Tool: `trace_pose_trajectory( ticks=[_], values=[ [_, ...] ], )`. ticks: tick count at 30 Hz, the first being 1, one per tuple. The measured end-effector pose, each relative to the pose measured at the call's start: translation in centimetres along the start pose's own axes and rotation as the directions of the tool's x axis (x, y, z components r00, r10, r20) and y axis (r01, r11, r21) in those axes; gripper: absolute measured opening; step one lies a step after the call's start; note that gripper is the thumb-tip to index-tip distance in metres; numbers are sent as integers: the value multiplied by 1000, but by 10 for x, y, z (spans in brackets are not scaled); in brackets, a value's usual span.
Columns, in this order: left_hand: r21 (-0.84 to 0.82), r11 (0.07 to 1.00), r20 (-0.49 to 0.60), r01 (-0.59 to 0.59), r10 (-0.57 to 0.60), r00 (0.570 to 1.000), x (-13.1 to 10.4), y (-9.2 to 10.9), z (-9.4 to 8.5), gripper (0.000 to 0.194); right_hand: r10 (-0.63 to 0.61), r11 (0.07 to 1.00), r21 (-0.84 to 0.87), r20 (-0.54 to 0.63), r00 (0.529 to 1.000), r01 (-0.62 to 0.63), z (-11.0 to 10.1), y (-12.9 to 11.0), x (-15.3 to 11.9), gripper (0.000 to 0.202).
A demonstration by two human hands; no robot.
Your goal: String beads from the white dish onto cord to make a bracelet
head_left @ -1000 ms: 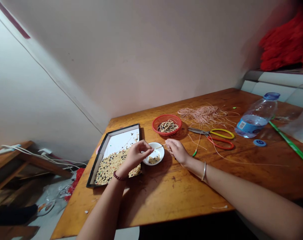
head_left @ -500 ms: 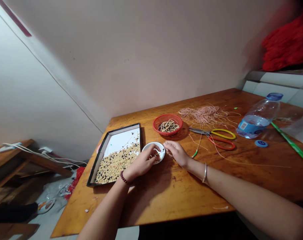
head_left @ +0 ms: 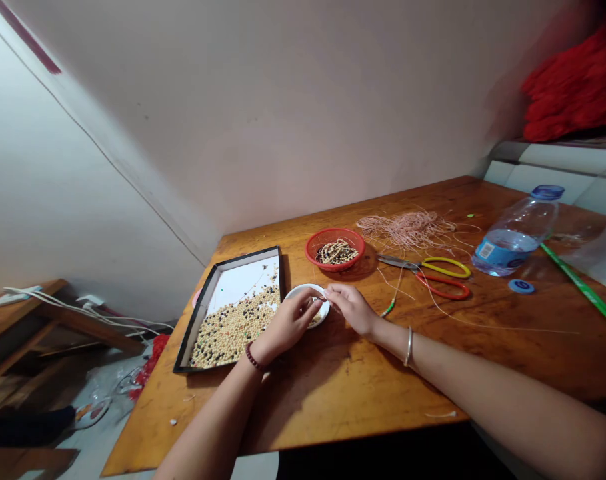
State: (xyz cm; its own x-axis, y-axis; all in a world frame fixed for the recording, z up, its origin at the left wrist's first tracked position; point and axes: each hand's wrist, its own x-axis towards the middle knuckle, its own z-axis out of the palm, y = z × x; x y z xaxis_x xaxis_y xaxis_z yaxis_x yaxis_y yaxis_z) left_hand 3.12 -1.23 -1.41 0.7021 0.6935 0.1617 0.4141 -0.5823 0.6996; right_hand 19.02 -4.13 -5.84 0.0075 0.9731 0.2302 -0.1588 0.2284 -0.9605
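Over a small white bowl (head_left: 299, 290), my two hands meet at the fingertips. My left hand (head_left: 293, 321) comes from the left with its thumb and fingers pinched; what they hold is too small to make out. My right hand (head_left: 351, 309) pinches a thin string whose end shows faintly at the fingertips. A few beads lie in the bowl, partly hidden by my left hand. To the left is a black-edged tray (head_left: 181, 353) with many cream, black and a few green beads. Behind the bowl, a red plastic basket (head_left: 335, 265) contains strung beads.
Scissors (head_left: 440, 279) with yellow and red handles lie right of the basket, before a heap of pink cord (head_left: 407, 230). Farther right are a water bottle (head_left: 517, 233), its blue cap (head_left: 521, 287) and a green stick (head_left: 583, 288). A cord with green beads (head_left: 389, 308) lies beside my right hand.
My left hand has risen slightly from the bowl and moved right, bringing its fingertips up to those of my right hand. My right hand has barely shifted.
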Motion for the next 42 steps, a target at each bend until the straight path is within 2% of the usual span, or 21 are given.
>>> trace_pose_trajectory(
  ticks=[5, 12, 16, 20, 23, 27, 33, 37, 42],
  values=[
    [-29, 1000, 17, -5, 6, 1000, 0, 1, 0, 27, -12, 1000, -12, -9, 1000, 12, 0, 0, -1, 35],
    [91, 996, 16, -5, 4, 1000, 0, 1, -1, 27, -29, 999, -38, -33, 999, 27, 1, 3, -1, 35],
    [149, 989, 3, -5, 5, 1000, 0, 0, -3, 29, -23, 999, -41, -81, 996, 19, -3, 5, 1, 36],
    [124, 992, -8, 8, -7, 1000, 1, -2, -4, 28, -16, 999, -42, -126, 992, 11, -5, 2, 2, 37],
    [80, 997, -6, 7, -7, 1000, 0, -5, -4, 21, -9, 999, -41, -111, 994, 5, -4, 0, 2, 37],
    [26, 1000, -4, -8, 9, 1000, 0, -6, -4, 23, -8, 998, -66, -92, 996, 2, -2, 0, 1, 37],
    [-14, 1000, -19, -3, 2, 1000, -1, 1, -2, 18, -41, 992, -118, -28, 999, 37, -3, 5, 1, 34],
    [10, 1000, -84, -23, 24, 996, 0, 4, -1, 27, -43, 991, -128, -25, 999, 39, -3, 8, 1, 33],
    [57, 998, -78, 0, 5, 997, 0, 3, -1, 30, -46, 987, -153, -45, 998, 38, -4, 7, 1, 35]
  ],
)
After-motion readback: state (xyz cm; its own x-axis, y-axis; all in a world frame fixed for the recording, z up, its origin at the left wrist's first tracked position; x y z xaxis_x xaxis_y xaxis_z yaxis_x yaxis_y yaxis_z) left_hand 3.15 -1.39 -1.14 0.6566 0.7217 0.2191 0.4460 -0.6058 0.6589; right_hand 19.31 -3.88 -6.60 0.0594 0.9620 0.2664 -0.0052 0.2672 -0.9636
